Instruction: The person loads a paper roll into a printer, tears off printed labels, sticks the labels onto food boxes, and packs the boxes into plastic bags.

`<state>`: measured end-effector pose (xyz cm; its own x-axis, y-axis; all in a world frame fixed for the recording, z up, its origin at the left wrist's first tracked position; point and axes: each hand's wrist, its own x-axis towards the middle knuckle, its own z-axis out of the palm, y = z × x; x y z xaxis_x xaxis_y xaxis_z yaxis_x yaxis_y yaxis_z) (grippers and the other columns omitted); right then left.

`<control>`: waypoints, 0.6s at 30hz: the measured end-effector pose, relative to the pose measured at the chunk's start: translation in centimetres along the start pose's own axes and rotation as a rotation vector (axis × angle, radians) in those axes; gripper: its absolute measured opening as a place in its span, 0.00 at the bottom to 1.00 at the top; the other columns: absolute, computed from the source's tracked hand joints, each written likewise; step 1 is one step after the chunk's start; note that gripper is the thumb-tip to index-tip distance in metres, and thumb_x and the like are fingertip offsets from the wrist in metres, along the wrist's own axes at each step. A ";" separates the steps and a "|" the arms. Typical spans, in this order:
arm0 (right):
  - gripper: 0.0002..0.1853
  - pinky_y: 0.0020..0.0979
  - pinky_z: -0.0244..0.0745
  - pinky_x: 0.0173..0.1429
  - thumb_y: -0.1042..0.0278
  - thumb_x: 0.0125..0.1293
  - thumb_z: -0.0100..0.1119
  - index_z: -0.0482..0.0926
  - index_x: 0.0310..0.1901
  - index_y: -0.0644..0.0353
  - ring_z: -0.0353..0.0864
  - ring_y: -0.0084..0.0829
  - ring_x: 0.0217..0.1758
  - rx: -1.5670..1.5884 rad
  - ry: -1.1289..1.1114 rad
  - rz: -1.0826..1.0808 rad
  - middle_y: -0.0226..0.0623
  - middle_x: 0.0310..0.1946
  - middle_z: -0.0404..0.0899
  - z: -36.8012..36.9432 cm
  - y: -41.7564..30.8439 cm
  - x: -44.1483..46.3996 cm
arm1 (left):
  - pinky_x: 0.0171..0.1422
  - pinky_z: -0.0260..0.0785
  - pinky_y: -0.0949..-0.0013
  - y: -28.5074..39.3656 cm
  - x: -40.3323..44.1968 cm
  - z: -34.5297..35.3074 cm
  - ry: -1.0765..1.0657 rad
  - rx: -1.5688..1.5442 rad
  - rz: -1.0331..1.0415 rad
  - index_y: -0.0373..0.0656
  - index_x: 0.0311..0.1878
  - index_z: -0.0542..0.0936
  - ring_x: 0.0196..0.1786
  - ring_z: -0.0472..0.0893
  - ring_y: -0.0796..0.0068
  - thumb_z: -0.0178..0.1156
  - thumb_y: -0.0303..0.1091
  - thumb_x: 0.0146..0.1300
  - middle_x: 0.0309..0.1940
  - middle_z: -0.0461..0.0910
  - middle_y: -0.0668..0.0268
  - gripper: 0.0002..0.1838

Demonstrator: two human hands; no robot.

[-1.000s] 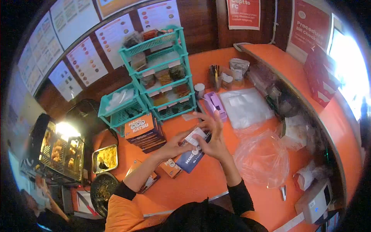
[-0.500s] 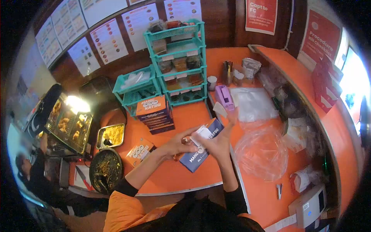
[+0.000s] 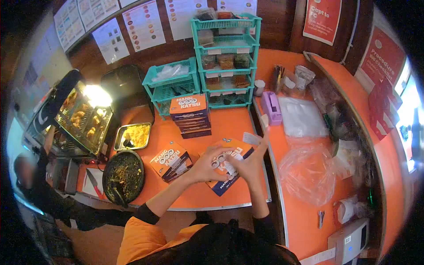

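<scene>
An orange and dark blue box (image 3: 223, 188) printed MANG KATSU stands on the orange counter under both hands. My left hand (image 3: 206, 167) curves over its left side, thumb and fingers apart. My right hand (image 3: 248, 167) is at its right side, the thumb reaching over the box and the index finger stretched away. Beyond the box's far right corner shows a white paper slip (image 3: 251, 138); whether fingers touch it is unclear. Another such box (image 3: 171, 161) stands to the left, and a stack of flat boxes (image 3: 194, 121) is behind.
Teal rack shelves (image 3: 227, 57) hold packets. A purple tape dispenser (image 3: 271, 108) and plastic bags (image 3: 304, 117) lie right. Left are a metal tray (image 3: 132, 136) of yellow food, a black pan (image 3: 123, 176), a knife (image 3: 94, 183) and a lit food case (image 3: 81, 117). A person (image 3: 48, 194) stands at far left.
The box under my hands has gone from tilted to standing, its orange top showing. The white slip is now beyond the box instead of between my hands. The view has shifted.
</scene>
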<state>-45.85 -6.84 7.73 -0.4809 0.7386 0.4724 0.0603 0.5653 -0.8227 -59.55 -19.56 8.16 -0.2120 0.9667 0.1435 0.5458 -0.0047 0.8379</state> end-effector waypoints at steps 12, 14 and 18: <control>0.60 0.37 0.68 0.60 0.76 0.55 0.69 0.32 0.79 0.49 0.76 0.32 0.52 0.280 0.288 0.029 0.41 0.49 0.77 6.6 5.3 4.5 | 0.68 0.45 0.21 -15.8 -2.6 10.2 -0.343 0.480 0.120 0.74 0.70 0.69 0.76 0.52 0.35 0.72 0.56 0.41 0.77 0.47 0.51 0.46; 0.60 0.34 0.66 0.62 0.76 0.55 0.69 0.33 0.79 0.50 0.75 0.32 0.54 0.208 0.215 0.199 0.43 0.51 0.77 8.2 3.9 4.3 | 0.67 0.45 0.20 -15.9 -2.2 9.2 -0.319 0.441 0.152 0.75 0.71 0.68 0.76 0.51 0.34 0.72 0.55 0.42 0.77 0.47 0.49 0.46; 0.59 0.34 0.66 0.58 0.77 0.54 0.70 0.35 0.79 0.51 0.76 0.32 0.54 0.163 0.206 0.117 0.43 0.50 0.79 11.4 4.1 4.6 | 0.69 0.45 0.24 -19.0 -2.9 14.5 -0.211 0.454 0.101 0.74 0.71 0.68 0.77 0.46 0.30 0.69 0.53 0.46 0.77 0.41 0.40 0.43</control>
<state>-57.75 -5.34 2.91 -0.2902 0.8638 0.4119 -0.0445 0.4178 -0.9074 -57.55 -18.56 -15.76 0.0026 0.9980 0.0634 0.8623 -0.0343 0.5053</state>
